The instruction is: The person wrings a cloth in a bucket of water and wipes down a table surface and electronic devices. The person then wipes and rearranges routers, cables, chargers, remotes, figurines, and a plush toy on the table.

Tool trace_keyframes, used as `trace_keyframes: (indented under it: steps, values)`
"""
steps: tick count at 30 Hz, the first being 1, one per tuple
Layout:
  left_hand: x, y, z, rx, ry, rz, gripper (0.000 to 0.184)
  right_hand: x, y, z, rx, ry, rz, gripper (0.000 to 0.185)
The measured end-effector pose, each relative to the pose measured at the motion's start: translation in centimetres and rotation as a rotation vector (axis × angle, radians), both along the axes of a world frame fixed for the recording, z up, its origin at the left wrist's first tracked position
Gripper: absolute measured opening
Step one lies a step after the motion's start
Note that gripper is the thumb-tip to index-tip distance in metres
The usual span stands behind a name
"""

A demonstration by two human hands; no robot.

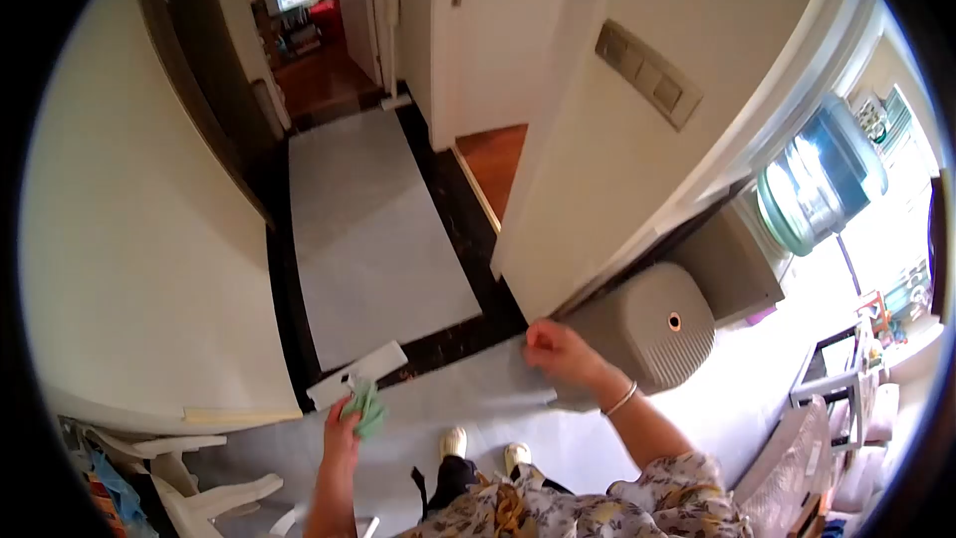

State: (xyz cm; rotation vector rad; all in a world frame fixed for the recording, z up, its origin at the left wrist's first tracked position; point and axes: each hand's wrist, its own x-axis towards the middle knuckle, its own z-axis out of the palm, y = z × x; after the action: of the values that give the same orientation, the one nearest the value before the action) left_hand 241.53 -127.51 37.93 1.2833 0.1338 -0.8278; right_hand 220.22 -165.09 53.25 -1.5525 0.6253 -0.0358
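The pale-grey rectangular floor panel with a black border spreads from ten o'clock; the grey, round-cornered box with a ribbed side stands at four o'clock; the blue, translucent plastic water bottle lies tilted in view near three o'clock; the flat, white oblong board rests on the floor between seven and eight o'clock; the right hand, at five o'clock, has its grip curled closed, the grey box just beyond it toward three; the left hand, at seven o'clock, has its grip clasped on the soft, crumpled light-green cloth, which bunches out toward the board; a pale, thin bracelet rings the right wrist.
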Motion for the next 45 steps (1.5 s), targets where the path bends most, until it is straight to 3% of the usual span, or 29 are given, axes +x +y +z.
trace_keyframes:
  steps: [3,5,8,10,13,14,16,18,19,20,21,23,24,26,28,31,33,35,37,38,39,41,42,45]
  values:
    - [-1.2,-7.1,2.8,-0.062,-0.006,-0.265,0.044,-6.4,4.9,-5.6,0.106,0.056,-0.124,0.012]
    - [-3.9,-11.9,4.8,-0.088,-0.013,-0.416,0.044,-10.8,7.3,-7.2,0.165,0.062,-0.227,0.029]
    - [-11.0,-18.6,8.4,-0.044,0.000,-0.738,0.045,-16.6,9.0,-5.6,0.228,0.023,-0.387,0.040]
    - [-17.5,-22.3,9.8,-0.178,-0.073,-1.059,0.046,-20.6,9.4,-4.1,0.243,-0.105,-0.523,0.041]
    - [-28.2,-26.7,10.2,-0.280,-0.132,-1.302,0.045,-28.8,8.5,-4.0,0.240,-0.270,-0.627,0.042]
    - [-31.4,-28.1,10.6,-0.300,-0.140,-1.347,0.046,-31.8,8.3,-4.1,0.164,-0.283,-0.769,0.041]
    - [-39.7,-29.3,11.6,-0.362,-0.143,-1.348,0.047,-38.9,7.7,-1.8,0.066,-0.214,-0.916,0.033]
    - [-46.3,-31.3,10.2,-0.429,-0.160,-1.312,0.046,-45.5,7.4,-3.2,0.117,-0.128,-0.986,0.024]
    - [-49.3,-32.1,8.7,-0.350,-0.201,-1.306,0.044,-47.9,7.5,-3.0,0.072,-0.079,-0.967,0.021]
    - [-52.0,-32.7,8.4,-0.302,-0.059,-1.283,0.041,-49.8,7.7,-2.8,0.063,-0.073,-1.029,0.019]
    - [-54.0,-33.5,9.7,-0.147,-0.026,-1.329,0.038,-52.8,7.5,-4.3,0.139,-0.132,-1.035,0.019]
    - [-57.8,-35.5,8.6,-0.212,-0.281,-1.227,0.036,-58.1,6.2,-7.0,0.241,-0.169,-1.090,0.019]
    - [-59.3,-36.3,9.0,-0.182,-0.290,-1.199,0.036,-60.2,5.5,-7.7,0.233,-0.251,-1.106,0.018]
    - [-61.6,-38.0,9.8,-0.183,-0.086,-1.046,0.037,-62.5,4.0,-8.9,0.232,-0.356,-1.134,0.017]
    - [-63.8,-41.1,9.8,-0.115,-0.126,-0.990,0.037,-64.5,0.8,-9.5,0.091,-0.388,-1.318,0.021]
    - [-66.9,-46.7,8.5,-0.076,-0.186,-0.932,0.041,-67.4,-5.1,-7.4,0.090,-0.594,-1.319,0.030]
    - [-69.8,-51.3,7.7,-0.144,-0.131,-1.125,0.045,-69.2,-7.9,-4.6,0.100,-0.703,-1.441,0.032]
    - [-73.9,-56.5,5.7,-0.273,-0.158,-1.196,0.043,-71.6,-11.6,-3.8,-0.159,-0.536,-1.540,0.032]
    - [-78.5,-61.0,6.2,-0.242,-0.034,-1.297,0.039,-76.5,-14.4,-7.0,-0.570,-0.140,-1.508,0.029]
    - [-80.8,-63.1,7.5,-0.275,-0.005,-1.332,0.038,-77.7,-15.6,-4.4,-0.138,-0.404,-1.630,0.021]
    - [-83.2,-64.3,8.7,-0.282,0.036,-1.339,0.038,-78.9,-16.1,-2.1,-0.153,-0.364,-1.641,0.021]
    - [-86.7,-68.2,10.2,-0.285,0.093,-1.427,0.037,-80.7,-18.8,-0.2,0.255,-0.754,-1.880,0.024]
    - [-87.9,-69.2,11.1,-0.300,0.138,-1.426,0.036,-83.9,-18.4,-3.3,-0.416,-0.235,-1.620,0.034]
    - [-92.5,-73.7,11.3,-0.297,0.182,-1.476,0.037,-88.2,-22.1,-3.0,-0.422,-0.239,-1.690,0.037]
